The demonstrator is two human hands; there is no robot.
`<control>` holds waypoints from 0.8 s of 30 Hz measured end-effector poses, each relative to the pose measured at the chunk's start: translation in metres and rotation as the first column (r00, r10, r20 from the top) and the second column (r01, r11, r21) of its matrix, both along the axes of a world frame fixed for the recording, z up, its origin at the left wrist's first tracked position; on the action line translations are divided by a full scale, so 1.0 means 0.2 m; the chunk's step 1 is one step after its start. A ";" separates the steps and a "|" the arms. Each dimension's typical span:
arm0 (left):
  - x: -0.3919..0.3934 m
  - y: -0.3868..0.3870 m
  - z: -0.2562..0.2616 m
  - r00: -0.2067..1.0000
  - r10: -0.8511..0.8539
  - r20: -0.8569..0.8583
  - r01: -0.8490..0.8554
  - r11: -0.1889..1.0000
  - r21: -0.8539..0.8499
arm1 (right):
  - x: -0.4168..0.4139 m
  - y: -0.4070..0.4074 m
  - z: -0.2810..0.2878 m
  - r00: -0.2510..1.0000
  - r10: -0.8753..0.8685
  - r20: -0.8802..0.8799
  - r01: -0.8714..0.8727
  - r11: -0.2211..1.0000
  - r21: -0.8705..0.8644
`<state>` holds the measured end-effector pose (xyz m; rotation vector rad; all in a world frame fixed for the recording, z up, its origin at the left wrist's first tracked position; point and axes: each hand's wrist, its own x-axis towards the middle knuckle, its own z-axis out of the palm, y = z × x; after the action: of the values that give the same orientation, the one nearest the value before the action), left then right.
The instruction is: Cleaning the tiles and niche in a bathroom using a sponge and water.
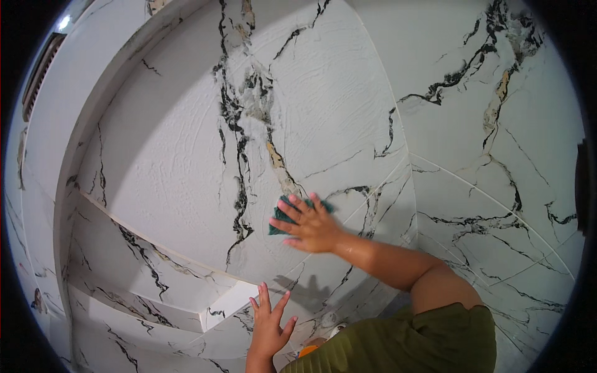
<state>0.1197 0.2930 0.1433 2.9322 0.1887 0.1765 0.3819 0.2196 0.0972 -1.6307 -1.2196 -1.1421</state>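
My right hand (310, 226) lies spread over a green scouring pad (280, 216), pressing it flat against a white marble-patterned wall panel (186, 163) with black and tan veins. Streaks of whitish, wet-looking film cover much of the panel above and to the left of the pad. Lower down, my left hand (272, 319) is raised with its fingers apart and holds nothing. It is near the corner of a recessed ledge; whether its fingertips touch the surface I cannot tell.
A recessed niche (205, 321) with a pale edge is at the lower left. A raised marble-patterned border (63, 186) curves along the left. Tiled wall (466, 186) with light joints stands at the right. An orange object (308, 350) shows partly beside the green shirt. A dark slotted fixture (42, 77) is at the upper left.
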 end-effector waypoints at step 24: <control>-0.14 0.01 -0.01 0.996 0.064 0.064 -0.058 0.994 -0.089 | 0.75 -0.47 0.80 0.885 -0.363 -0.290 0.461 0.765 0.450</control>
<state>0.0909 0.2951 0.1409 2.8312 0.2689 0.2678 0.5321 0.1254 0.2564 -1.5735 -0.3722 -1.3977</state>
